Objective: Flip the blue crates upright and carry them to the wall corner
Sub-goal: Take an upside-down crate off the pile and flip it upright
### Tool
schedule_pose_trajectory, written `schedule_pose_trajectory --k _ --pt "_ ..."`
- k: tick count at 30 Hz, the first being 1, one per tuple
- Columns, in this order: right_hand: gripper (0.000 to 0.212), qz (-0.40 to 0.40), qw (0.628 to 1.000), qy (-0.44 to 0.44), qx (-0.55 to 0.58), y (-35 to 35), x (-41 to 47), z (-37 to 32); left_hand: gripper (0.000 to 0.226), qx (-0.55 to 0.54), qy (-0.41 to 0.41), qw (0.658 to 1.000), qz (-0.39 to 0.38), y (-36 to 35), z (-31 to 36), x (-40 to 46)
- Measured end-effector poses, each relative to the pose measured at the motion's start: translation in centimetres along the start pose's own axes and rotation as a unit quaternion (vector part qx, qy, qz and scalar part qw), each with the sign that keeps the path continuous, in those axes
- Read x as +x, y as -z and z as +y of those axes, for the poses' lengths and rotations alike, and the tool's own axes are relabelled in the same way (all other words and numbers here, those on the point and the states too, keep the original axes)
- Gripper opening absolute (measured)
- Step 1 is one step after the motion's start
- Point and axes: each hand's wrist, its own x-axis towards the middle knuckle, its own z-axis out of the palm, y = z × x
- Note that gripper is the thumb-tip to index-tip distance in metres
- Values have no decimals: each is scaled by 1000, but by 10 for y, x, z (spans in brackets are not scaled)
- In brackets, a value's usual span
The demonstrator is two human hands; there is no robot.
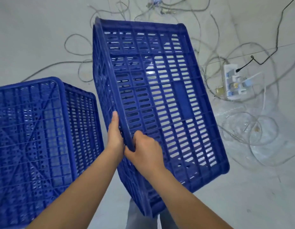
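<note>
I count two blue crates: the tilted crate (160, 100) is lifted on edge at centre, the second crate (36, 138) sits bottom-up on the floor (27, 38) at left. My left hand (115, 139) and right hand (146, 151) each have a grip holding the tilted crate's edge. One power strip (234, 83) lies among loose cables (242, 126) at right; nothing visible inside either crate.

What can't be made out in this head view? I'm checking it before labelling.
- Left blue slatted plastic crate: cut off by the left and bottom edges.
- Left hand: fingers hidden behind the held blue plastic crate.
- White power strip: sockets too blurred to count.
- Wall corner: outside the view.
</note>
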Motion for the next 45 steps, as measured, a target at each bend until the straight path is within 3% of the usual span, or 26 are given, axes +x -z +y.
schedule_pose_trajectory --k 3,7,9,12,15,19,23,29,33,36,39,42,45 --pt "28 -17 999 13 -26 -24 5 -15 113 88 -25 995 -27 18 8 3" --pt "32 -25 998 22 -46 -51 4 -21 72 148 -46 988 -26 42 12 21" --pt "32 -32 999 11 -35 -57 2 -17 66 127 -29 991 -29 49 8 29" --pt "27 -54 998 -15 12 -55 -2 -3 34 93 -18 995 -37 53 -5 37" --pt "20 -41 999 -19 25 -38 -9 20 43 72 -28 996 -37 49 -22 41" --pt "15 51 997 -57 -12 3 -6 65 40 31 -8 999 -37 47 -40 42" --pt "30 167 977 -124 -54 45 10 108 34 12 12 1000 -27 57 -53 44" --pt "60 163 968 -135 -134 49 15 117 33 96 12 993 -63 67 -48 42" --pt "72 202 948 -222 -103 27 7 105 56 156 -100 983 3 59 -24 43" --pt "74 201 937 -274 -82 12 3 101 85 238 -209 945 79 48 4 47" --pt "92 145 946 -277 -82 7 3 106 110 422 -264 858 126 37 36 55" --pt "126 59 952 -279 -110 9 5 114 100 575 -261 768 111 32 58 62" --pt "130 17 957 -268 -110 14 5 118 94 650 -251 705 131 35 58 57"
